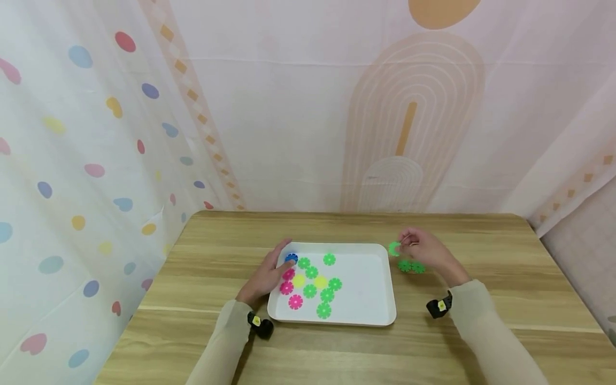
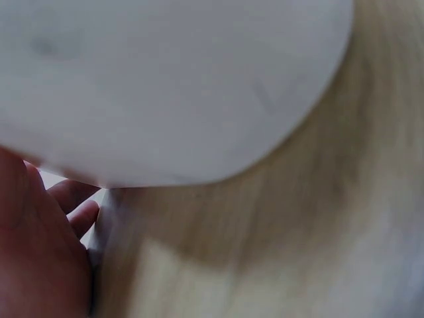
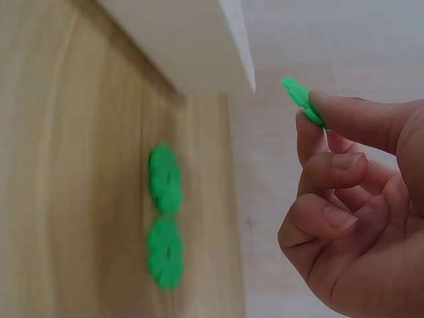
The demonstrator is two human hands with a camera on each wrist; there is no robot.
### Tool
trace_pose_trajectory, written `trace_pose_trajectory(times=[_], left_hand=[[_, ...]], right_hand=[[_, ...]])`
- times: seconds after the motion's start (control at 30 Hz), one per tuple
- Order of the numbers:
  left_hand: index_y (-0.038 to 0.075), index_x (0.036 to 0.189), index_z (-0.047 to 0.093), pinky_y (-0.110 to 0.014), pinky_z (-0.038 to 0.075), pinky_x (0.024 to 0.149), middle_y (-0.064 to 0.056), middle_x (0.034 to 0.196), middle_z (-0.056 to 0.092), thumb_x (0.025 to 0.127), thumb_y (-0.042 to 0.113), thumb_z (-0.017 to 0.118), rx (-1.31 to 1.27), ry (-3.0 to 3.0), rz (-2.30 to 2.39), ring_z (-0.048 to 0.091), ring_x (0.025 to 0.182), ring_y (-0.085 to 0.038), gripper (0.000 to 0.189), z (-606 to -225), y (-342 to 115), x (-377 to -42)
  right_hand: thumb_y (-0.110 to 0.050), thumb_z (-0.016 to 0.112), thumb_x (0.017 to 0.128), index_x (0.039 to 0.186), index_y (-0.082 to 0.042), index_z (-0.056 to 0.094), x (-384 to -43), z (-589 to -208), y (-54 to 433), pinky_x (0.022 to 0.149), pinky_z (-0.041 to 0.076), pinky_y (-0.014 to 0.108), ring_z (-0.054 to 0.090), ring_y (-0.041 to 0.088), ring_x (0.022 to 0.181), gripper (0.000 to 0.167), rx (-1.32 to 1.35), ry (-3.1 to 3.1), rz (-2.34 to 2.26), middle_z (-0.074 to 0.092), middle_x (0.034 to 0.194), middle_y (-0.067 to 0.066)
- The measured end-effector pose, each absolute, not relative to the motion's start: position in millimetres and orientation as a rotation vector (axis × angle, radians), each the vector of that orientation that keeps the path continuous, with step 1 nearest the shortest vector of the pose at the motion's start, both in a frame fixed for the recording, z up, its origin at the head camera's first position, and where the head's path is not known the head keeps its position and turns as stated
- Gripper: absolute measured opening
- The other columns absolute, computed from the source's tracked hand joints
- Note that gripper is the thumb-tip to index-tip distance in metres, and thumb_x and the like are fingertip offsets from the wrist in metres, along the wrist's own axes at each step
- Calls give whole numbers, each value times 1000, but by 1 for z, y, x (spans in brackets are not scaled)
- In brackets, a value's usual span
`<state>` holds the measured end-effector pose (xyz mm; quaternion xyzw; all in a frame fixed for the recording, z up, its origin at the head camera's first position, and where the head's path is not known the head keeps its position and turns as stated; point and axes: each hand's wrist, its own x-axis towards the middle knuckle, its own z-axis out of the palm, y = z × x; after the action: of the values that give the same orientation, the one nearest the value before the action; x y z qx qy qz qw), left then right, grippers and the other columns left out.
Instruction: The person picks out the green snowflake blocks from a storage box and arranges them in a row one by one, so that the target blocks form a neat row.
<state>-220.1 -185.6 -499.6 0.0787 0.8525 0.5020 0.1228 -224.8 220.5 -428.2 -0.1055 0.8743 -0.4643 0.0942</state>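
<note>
Between thumb and index finger, my right hand [image 1: 425, 249] pinches a green notched plastic disc [image 3: 306, 104] just beyond the right rim of a white tray [image 1: 366, 283]. Two more green notched discs [image 1: 411, 266] lie side by side on the table below that hand. My left hand [image 1: 266, 274] holds the tray's left side, its thumb over the rim by a blue notched disc [image 1: 291, 258] and its fingers along the outside. Inside the tray, several green discs [image 1: 310, 291], pink discs [image 1: 295, 302] and two yellow discs [image 1: 321, 282] lie spread over the left half.
The tray stands on a wood-grain table [image 1: 337, 353]. Behind the table hangs a pale patterned curtain [image 1: 289, 133], and a dotted curtain [image 1: 96, 160] hangs on the left. Both wrists wear small black cameras.
</note>
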Motion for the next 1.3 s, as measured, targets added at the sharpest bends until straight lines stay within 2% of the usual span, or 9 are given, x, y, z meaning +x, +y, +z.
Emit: trace_pose_trajectory(times=[0.27,0.57,0.8,0.87,1.13,1.3], left_hand=[[36,156,24,-64,8,118,-6,165,16,103,32,51,191,2467,1470,10,152,-34,60,-500,-185,-220],[34,157,24,-63,10,119,-6,164,17,103,31,51,217,2494,1460,11,152,-33,60,-501,-185,-222],[35,157,24,-61,10,119,-5,164,18,103,30,51,225,2505,1448,12,152,-32,60,-502,-186,-222],[35,157,24,-62,10,119,-6,164,17,103,30,51,225,2504,1448,11,152,-33,60,-503,-187,-222],[37,156,24,-63,10,119,-6,164,17,103,33,52,211,2489,1471,11,152,-33,60,-504,-187,-222],[32,158,23,-64,10,118,-9,164,18,104,31,50,265,2528,1451,12,152,-36,60,-506,-186,-224]], right_hand=[[-11,61,96,113,3,57,-218,-437,251,72,48,32,56,21,88,23,-194,2601,-1366,64,103,15],[-10,62,95,113,6,55,-214,-454,282,69,47,31,55,17,84,25,-109,2574,-1347,65,103,15],[-9,60,95,114,10,53,-208,-461,294,52,39,25,40,8,55,27,-53,2503,-1372,56,81,4],[-8,60,95,112,9,54,-207,-462,296,51,38,24,39,8,54,25,-55,2508,-1358,55,79,3],[-11,63,94,106,5,59,-207,-466,297,57,41,26,45,13,67,20,-24,2569,-1297,62,90,7],[-11,65,93,104,5,60,-206,-468,296,59,40,27,47,17,74,20,-9,2594,-1285,63,91,7]])
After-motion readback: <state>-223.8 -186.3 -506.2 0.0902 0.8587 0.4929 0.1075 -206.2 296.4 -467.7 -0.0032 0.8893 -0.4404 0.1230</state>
